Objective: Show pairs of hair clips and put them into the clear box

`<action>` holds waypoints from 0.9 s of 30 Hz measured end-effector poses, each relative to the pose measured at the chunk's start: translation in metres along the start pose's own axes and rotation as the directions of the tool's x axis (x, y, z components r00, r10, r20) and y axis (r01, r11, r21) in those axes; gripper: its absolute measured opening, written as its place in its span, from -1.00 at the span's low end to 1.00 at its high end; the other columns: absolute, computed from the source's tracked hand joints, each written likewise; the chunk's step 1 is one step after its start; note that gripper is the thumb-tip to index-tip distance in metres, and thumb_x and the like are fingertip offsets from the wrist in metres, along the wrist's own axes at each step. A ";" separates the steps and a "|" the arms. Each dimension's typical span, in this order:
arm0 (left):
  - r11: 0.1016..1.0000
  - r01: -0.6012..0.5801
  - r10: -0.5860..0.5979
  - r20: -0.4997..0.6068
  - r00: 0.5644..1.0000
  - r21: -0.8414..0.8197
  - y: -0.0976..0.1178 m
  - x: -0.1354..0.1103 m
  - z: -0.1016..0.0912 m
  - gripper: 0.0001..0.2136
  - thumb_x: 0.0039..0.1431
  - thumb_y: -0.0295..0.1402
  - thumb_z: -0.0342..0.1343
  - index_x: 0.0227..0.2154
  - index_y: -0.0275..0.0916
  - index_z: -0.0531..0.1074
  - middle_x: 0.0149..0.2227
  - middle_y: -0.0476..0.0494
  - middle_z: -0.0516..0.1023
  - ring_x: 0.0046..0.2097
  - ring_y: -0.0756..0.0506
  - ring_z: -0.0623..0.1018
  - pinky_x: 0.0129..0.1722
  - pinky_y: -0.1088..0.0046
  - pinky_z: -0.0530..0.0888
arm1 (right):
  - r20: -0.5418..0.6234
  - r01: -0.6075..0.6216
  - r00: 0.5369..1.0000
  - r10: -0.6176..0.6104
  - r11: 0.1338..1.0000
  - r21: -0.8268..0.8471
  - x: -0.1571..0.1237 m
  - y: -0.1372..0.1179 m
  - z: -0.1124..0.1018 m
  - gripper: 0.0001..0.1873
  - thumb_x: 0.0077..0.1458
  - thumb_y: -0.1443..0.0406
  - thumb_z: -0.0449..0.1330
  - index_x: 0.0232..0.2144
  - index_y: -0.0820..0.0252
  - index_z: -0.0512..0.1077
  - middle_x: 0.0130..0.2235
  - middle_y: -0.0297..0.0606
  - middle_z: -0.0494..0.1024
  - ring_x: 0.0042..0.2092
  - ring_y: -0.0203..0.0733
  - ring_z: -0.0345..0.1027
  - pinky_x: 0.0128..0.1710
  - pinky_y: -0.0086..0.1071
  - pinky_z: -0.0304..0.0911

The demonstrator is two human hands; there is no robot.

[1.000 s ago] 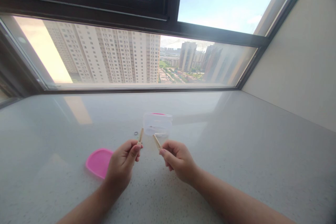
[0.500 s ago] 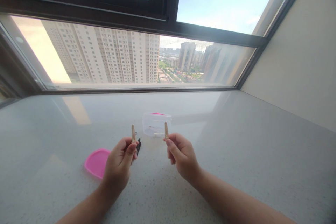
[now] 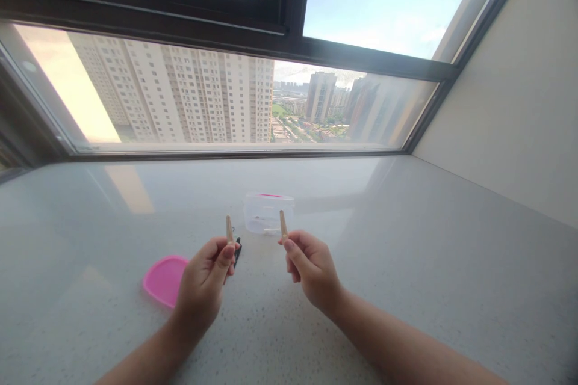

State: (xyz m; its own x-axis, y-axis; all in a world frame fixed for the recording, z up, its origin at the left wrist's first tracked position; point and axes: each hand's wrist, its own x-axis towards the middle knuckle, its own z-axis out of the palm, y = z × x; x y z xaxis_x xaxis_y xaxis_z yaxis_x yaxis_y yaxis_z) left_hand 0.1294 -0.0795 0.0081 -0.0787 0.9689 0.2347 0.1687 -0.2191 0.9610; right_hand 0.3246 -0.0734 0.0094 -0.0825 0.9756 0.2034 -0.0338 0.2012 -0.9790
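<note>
1. I'm watching the left hand pinching a tapered beige clip between thumb and fingers; its narrow end is pointing up and away.
2. I'm seeing the right hand closing thumb and fingers on a matching beige clip. The hands are staying apart, with both clips standing near upright, presumably so that they can be seen side by side.
3. Behind the left fingers a black slender piece is showing; I can't tell whether the hand is gripping it or it is lying beneath.
4. Just beyond the left clip a small dark ring is peeking out, mostly hidden.
5. Beyond both hands, a clear plastic container is sitting within easy reach, its far rim showing pink; I can't make out the small bits there.
6. Left of the left hand, a pink lid is lying flat on the speckled countertop, likely set aside to leave the container uncovered.
7. I'm finding no readable brand, label or writing.
</note>
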 end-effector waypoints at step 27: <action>0.984 -0.160 0.152 0.096 0.984 0.082 0.000 -0.006 -0.001 -0.73 0.22 -0.15 0.01 -0.38 -0.24 0.44 -0.58 0.07 0.31 -0.52 -0.02 0.33 -0.51 0.50 0.27 | 0.178 -0.030 0.983 0.038 0.998 -0.048 -0.005 -0.001 0.001 -0.66 0.14 0.06 0.12 -0.32 0.25 0.40 -0.64 -0.49 0.25 -0.65 -0.41 0.09 -0.68 -0.54 0.00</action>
State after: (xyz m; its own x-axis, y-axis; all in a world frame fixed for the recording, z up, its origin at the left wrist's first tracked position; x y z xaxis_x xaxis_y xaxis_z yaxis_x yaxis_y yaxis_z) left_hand 0.1291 -0.0850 0.0072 0.0422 0.9307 0.3634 0.2590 -0.3615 0.8957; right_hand 0.3239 -0.0785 0.0089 -0.2595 0.9514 0.1661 0.0162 0.1763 -0.9842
